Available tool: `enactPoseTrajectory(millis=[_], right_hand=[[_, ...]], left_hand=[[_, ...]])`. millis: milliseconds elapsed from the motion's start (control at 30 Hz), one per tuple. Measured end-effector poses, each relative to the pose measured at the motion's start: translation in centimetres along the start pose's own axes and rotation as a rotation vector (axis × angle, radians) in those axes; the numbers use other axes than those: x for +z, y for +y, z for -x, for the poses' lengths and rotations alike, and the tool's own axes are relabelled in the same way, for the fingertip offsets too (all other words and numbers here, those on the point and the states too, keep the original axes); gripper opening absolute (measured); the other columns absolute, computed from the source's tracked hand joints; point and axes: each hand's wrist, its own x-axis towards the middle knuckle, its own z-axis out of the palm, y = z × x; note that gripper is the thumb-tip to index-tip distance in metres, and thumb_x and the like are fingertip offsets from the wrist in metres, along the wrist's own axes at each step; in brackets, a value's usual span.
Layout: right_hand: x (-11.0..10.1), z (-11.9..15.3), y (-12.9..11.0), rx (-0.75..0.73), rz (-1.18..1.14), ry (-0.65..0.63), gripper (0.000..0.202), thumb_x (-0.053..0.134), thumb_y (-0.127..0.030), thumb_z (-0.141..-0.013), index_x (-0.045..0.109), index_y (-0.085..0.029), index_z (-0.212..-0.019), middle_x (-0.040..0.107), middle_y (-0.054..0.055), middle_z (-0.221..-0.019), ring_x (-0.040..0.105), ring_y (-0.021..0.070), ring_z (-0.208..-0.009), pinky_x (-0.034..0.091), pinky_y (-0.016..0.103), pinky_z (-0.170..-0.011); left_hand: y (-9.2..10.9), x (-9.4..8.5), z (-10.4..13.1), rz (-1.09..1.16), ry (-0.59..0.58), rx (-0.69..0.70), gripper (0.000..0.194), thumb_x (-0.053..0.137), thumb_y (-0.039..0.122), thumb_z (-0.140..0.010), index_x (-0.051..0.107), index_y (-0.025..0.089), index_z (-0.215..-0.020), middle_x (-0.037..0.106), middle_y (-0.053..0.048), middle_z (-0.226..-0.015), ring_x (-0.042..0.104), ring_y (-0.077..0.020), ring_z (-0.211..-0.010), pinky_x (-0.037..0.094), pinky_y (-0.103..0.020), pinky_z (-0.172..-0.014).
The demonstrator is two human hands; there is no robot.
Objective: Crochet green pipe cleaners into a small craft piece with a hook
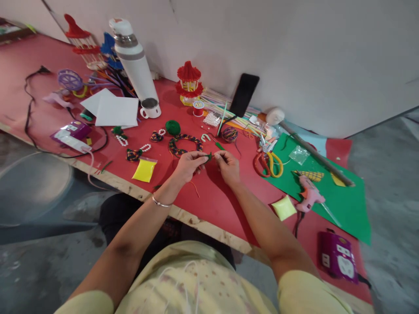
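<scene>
My left hand (190, 165) pinches a small dark green piece (209, 157) between thumb and fingertips. Close to its right, my right hand (228, 166) has its thumb and fingers pressed together at what looks like a thin strand, too small to make out well. Just behind my left hand lies a dark multicoloured braided ring (185, 145). A hook with a green handle (219, 146) rests behind my right fingertips. Beyond the hands are a green yarn ball (173, 127) and a multicoloured yarn ball (229, 134).
Orange- and red-handled scissors (275, 165) and a pink glue gun (310, 193) lie right, on green sheet (350, 205). A yellow packet (144, 169), white papers (117, 111), a white flask (137, 69) and a purple box (72, 132) are left. A phone (244, 95) leans against the wall.
</scene>
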Motion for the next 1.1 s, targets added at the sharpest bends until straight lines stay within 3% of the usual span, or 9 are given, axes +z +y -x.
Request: enactPoseTrajectory(millis=[300, 500, 667, 800, 933, 1000, 1100], right_hand=[[0.0, 0.3, -0.5, -0.055, -0.015, -0.031, 0.028, 0.076, -0.05, -0.087, 0.079, -0.025, -0.099, 0.075, 0.003, -0.09, 0.066, 0.0174, -0.084, 0.051, 0.027, -0.066], [0.1, 0.2, -0.3, -0.012, -0.15, 0.04, 0.033, 0.08, -0.048, -0.084, 0.078, -0.027, -0.109, 0.073, 0.001, -0.088, 0.062, 0.0132, -0.072, 0.052, 0.026, -0.063], [0.1, 0.3, -0.5, 0.023, -0.158, 0.016, 0.033, 0.079, -0.057, -0.083, 0.08, -0.026, -0.094, 0.065, -0.002, -0.07, 0.054, 0.0115, -0.059, 0.046, 0.026, -0.055], [0.3, 0.5, -1.4, 0.119, -0.09, -0.032, 0.055, 0.065, -0.072, -0.09, 0.075, -0.023, -0.066, 0.058, -0.001, -0.055, 0.051, 0.0121, -0.054, 0.042, 0.029, -0.054], [0.4, -0.1, -2.1, 0.106, -0.1, -0.074, 0.04, 0.081, -0.064, -0.078, 0.079, -0.025, -0.074, 0.069, -0.001, -0.067, 0.062, 0.0152, -0.07, 0.048, 0.03, -0.065], [0.2, -0.6, -2.3, 0.152, -0.185, -0.048, 0.034, 0.088, -0.057, -0.07, 0.081, -0.026, -0.081, 0.069, -0.003, -0.068, 0.059, 0.013, -0.066, 0.044, 0.028, -0.061], [-0.5, -1.0, -2.6, 0.265, -0.372, 0.005, 0.033, 0.091, -0.05, -0.066, 0.076, -0.025, -0.081, 0.066, -0.006, -0.064, 0.041, 0.007, -0.051, 0.025, 0.023, -0.046]], left_hand=[[-0.3, -0.2, -0.2, 0.02, -0.017, 0.058, 0.037, 0.09, 0.031, -0.069, 0.075, 0.012, -0.096, 0.068, 0.001, -0.058, 0.059, -0.0102, -0.044, 0.041, -0.019, -0.038], [-0.5, -0.4, -0.4, 0.046, -0.05, 0.073, 0.043, 0.09, 0.031, -0.069, 0.076, 0.011, -0.105, 0.069, 0.001, -0.058, 0.062, -0.0116, -0.046, 0.043, -0.019, -0.039], [-0.5, -0.4, -0.3, 0.038, -0.08, 0.078, 0.048, 0.093, 0.036, -0.065, 0.077, 0.011, -0.103, 0.069, 0.001, -0.057, 0.059, -0.0109, -0.044, 0.043, -0.019, -0.039], [-0.5, -0.3, -0.2, 0.037, -0.09, 0.081, 0.049, 0.095, 0.038, -0.063, 0.076, 0.012, -0.1, 0.069, 0.001, -0.056, 0.057, -0.0106, -0.042, 0.042, -0.02, -0.038], [-0.4, -0.3, 0.0, -0.019, -0.113, 0.041, 0.043, 0.095, 0.033, -0.062, 0.077, 0.012, -0.095, 0.069, 0.0, -0.056, 0.058, -0.01, -0.041, 0.04, -0.019, -0.037], [-0.3, -0.2, 0.2, -0.035, -0.128, 0.004, 0.041, 0.095, 0.033, -0.063, 0.077, 0.012, -0.094, 0.068, 0.001, -0.057, 0.058, -0.01, -0.042, 0.04, -0.019, -0.038], [0.0, -0.2, 0.3, 0.002, -0.141, -0.046, 0.039, 0.094, 0.033, -0.064, 0.076, 0.014, -0.092, 0.067, 0.001, -0.058, 0.059, -0.01, -0.043, 0.04, -0.019, -0.038]])
